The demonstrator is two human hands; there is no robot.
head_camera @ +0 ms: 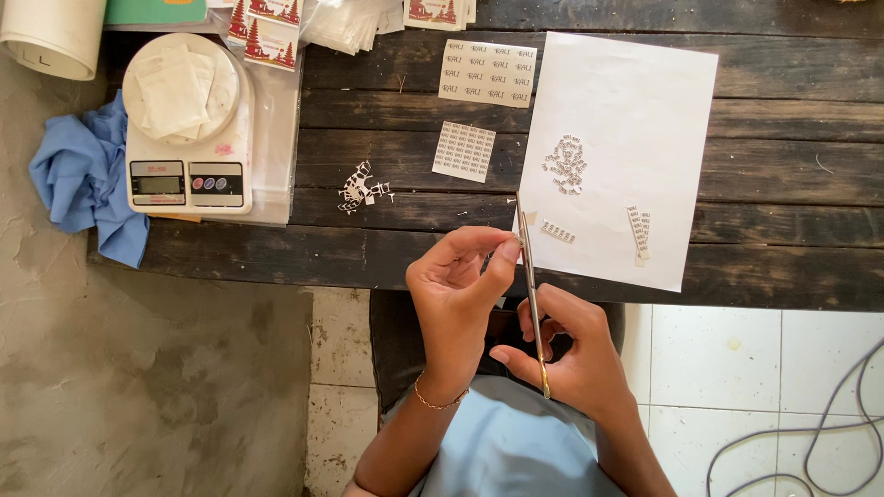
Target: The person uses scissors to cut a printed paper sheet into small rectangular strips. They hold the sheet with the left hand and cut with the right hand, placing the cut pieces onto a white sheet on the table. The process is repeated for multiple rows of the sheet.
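At the near edge of a dark, weathered plank bench (783, 175), the right hand (571, 354) is clamped on slim scissors (531, 285), blades pointing toward a white paper sheet (635, 92). The left hand (460, 285) pinches a tiny paper scrap (529, 219) at the blade tips, fingers together. Small cut labels (565, 164) lie piled on the sheet; printed label sheets (488, 72) sit beyond it. A digital kitchen scale (189, 129) occupies the left end beside a blue cloth (78, 179). Below: a rough concrete floor (138, 387) and white tiles (737, 354).
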